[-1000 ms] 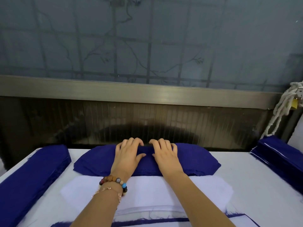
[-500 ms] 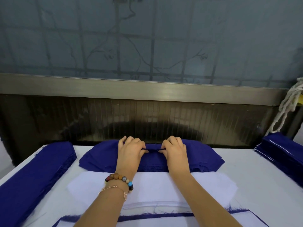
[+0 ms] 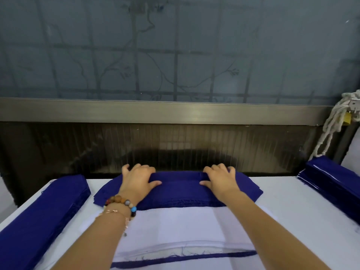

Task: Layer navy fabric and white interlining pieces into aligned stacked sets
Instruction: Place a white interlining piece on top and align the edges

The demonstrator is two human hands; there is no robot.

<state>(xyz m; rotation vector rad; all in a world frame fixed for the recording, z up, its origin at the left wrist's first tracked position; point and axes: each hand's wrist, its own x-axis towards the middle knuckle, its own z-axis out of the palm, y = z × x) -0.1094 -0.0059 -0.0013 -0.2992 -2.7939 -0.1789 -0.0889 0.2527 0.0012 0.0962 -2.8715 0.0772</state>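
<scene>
Currently, a curved stack of navy fabric pieces [image 3: 178, 190] is being pressed flat on a white table [image 3: 288, 197] by two bare hands. Both hands are being held palm down and spread apart, nothing being gripped: the left hand [image 3: 137, 181] is lying on the stack's left part, the right hand [image 3: 221, 180] on its right part. Fingertips are being curled over the stack's far edge, with thumbs pointed inward toward each other. Just behind the wrists, nearer the body, white interlining pieces [image 3: 175, 227] are being overlapped by the navy stack. A beaded bracelet [image 3: 121, 202] is being worn on the left wrist. Further navy stacks are lying well outside each hand, one at left [image 3: 41, 213] and one at right [image 3: 335, 184].
</scene>
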